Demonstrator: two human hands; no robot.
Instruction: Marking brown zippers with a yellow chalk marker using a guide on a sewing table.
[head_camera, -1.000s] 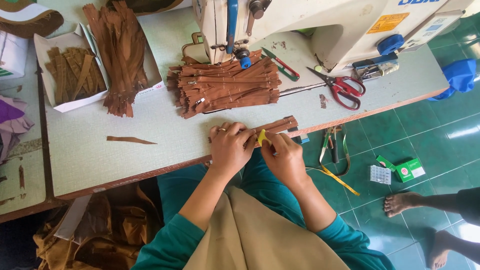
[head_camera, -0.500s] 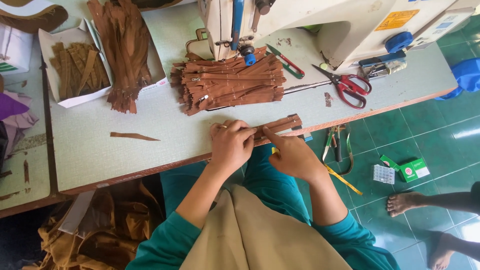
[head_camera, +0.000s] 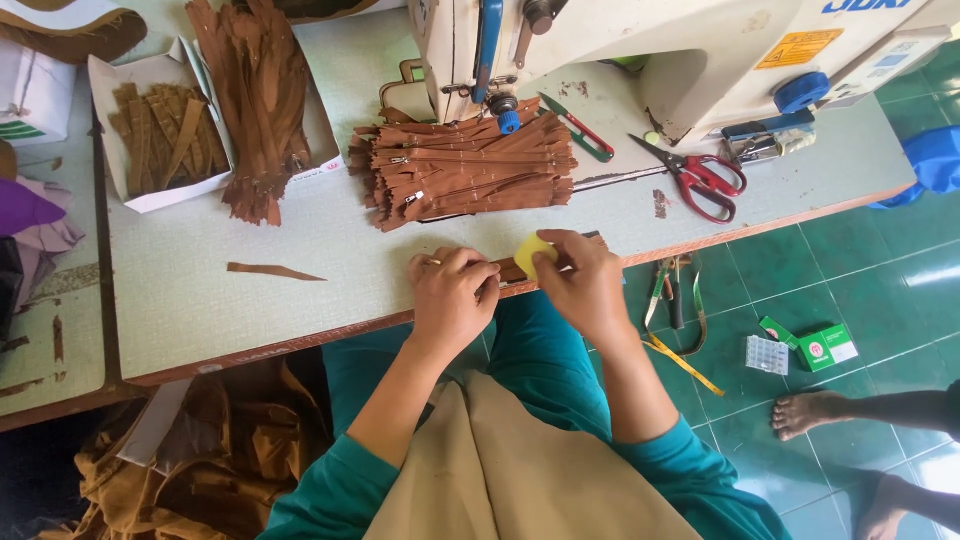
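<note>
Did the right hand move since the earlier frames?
Yes. The right hand came back up onto the table edge from just below it, now holding a small yellow piece beside the left hand.

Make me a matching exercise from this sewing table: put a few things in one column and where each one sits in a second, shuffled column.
Things:
1. red-handled scissors
2. yellow piece
3. stack of brown zippers
4. green box

Places:
A. on the green tiled floor
B. in the right hand, at the table's front edge
C. on the table, right of the sewing machine's needle, near the right end
D. on the table, just in front of the sewing machine

Pairs: 1-C, 2-B, 3-D, 4-A
</note>
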